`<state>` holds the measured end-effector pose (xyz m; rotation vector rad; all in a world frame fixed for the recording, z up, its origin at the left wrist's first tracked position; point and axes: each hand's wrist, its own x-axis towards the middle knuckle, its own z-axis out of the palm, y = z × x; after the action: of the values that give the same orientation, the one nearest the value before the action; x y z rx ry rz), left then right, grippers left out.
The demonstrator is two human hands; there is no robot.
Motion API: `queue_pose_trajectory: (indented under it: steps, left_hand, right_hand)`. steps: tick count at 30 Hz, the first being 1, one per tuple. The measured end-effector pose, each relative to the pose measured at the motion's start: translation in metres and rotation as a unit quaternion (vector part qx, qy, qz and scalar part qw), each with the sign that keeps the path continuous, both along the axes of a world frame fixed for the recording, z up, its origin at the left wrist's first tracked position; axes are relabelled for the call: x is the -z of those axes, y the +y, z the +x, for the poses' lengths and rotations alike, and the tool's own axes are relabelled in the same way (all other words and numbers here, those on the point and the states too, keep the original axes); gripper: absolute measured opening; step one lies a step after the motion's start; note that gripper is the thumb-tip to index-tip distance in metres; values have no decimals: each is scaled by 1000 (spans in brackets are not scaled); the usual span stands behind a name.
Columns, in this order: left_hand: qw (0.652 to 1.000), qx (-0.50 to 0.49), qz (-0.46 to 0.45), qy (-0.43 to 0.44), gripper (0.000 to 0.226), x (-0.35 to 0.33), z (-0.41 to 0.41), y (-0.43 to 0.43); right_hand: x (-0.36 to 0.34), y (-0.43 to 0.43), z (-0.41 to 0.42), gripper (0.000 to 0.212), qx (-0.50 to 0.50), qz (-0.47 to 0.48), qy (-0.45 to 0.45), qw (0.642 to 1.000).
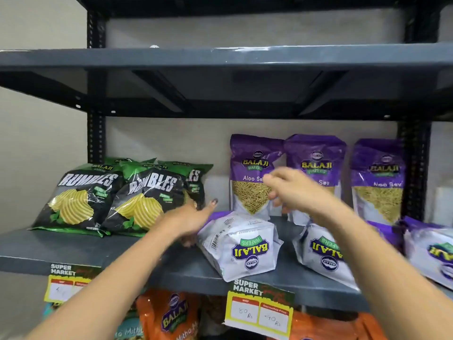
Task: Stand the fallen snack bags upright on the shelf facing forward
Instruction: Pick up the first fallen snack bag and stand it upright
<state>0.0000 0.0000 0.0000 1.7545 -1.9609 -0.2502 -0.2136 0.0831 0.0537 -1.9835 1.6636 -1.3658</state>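
Note:
Three purple Aloo Sev bags stand upright at the back of the grey shelf (pixel 73 251): left (pixel 250 173), middle (pixel 318 158), right (pixel 377 177). In front of them three bags lie fallen with white backs up: one (pixel 242 246), a second (pixel 318 253), a third (pixel 431 253) at the right edge. My left hand (pixel 188 219) reaches flat to the left side of the first fallen bag, touching it or nearly so, holding nothing. My right hand (pixel 291 190) hovers blurred in front of the upright bags, fingers loosely curled, empty.
Green-black Rumbles chip bags (pixel 78 197) lean upright on the shelf's left part. Price tags (pixel 259 310) hang from the shelf's front edge. Orange snack bags (pixel 171 315) fill the shelf below. Another grey shelf (pixel 220 57) spans overhead.

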Motion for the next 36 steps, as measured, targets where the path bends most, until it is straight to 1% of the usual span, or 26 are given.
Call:
queue_pose_trajectory:
  steps: [1,2,3,5,7,9,10,12,15,17,19,21,22,24,26,28,30,32,34,36]
  left_hand:
    - [997,15,58,50,94,4,-3,0]
    - [989,36,106,94,95,7,-8,4]
    - [984,45,132,113,95,11,-10,3]
    - [978,48,157,129,90,15,-15,2]
    - [970,61,175,156,71,13,-15,1]
    - [960,81,183,194,51,12,-13,0]
    - [954,95,177,222,45,12,-11,-1]
    - [944,113,149,271,46,10,-10,-3]
    - [930,120,120,325,51,5,-12,-3]
    - [922,118,91,358,56,1,-12,-4]
    - [932,111,2,346,61,-2,-12,-8]
    - [936,103,-104,321,65,-5,-12,-10]
    - [935,100,-141,311,70,-5,-13,-11]
    - [929,98,-186,304,90,-4,-17,-11]
    - [915,96,-198,338,113,-1,-21,-13]
    - [895,104,-208,380,125,6,-24,-15]
    - [880,119,-226,401,127,17,-25,-14]
    - [870,123,-238,413,123,28,-24,-11]
    - [871,117,-233,416,116,35,-24,-3]
    - [877,93,-236,408,105,39,-25,9]
  right_hand:
    - [5,-12,4,51,32,91,57,994]
    - [9,-19,10,60,61,152,109,980]
    - [17,-31,13,65,64,200,140,968]
    - [27,-49,18,63,45,253,119,959]
    - [31,-61,17,53,19,293,57,954]
    - [32,-64,17,45,11,317,29,948]
    - [33,-66,15,45,11,317,25,948]
    - [35,-69,10,48,-3,294,12,956]
    - [36,-65,9,43,-12,236,-18,971]
    - [35,-63,9,41,-22,199,-58,978]
    - [34,-59,8,47,-44,164,-98,981]
    - [34,-60,7,58,-72,121,-143,980]
    - [36,-61,6,65,-86,98,-170,977]
    - [43,-65,6,82,-115,58,-229,965]
    - [53,-71,7,91,-129,27,-278,952]
    - [64,-72,8,93,-135,-3,-317,939]
    - [74,-71,9,92,-142,-27,-344,928]
    - [82,-67,8,88,-145,-46,-346,926]
    - [87,-63,6,82,-142,-60,-334,930]
    - [88,-61,6,79,-143,-55,-331,931]
